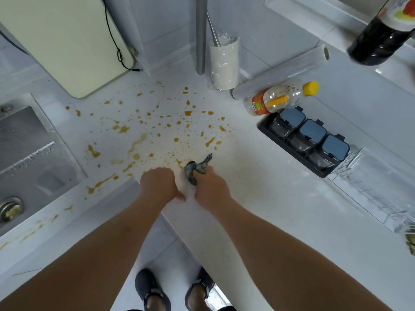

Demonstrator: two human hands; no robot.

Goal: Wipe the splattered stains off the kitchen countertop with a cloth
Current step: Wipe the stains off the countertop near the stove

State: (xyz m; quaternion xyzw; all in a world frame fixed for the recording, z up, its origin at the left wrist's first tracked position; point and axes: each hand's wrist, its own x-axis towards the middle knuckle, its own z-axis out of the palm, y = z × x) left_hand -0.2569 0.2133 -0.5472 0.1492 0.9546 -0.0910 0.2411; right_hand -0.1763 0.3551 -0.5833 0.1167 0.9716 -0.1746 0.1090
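Right hand grip curled tight round bunched grey cloth on white surface, left hand fisted alongside, empty, orange stains beyond.

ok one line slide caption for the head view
Right hand holds a cloth on the stained countertop.

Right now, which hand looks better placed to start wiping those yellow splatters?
The right hand: it already grips the bunched cloth at the near edge of the stains. The left hand rests beside it on the countertop, seemingly holding nothing.
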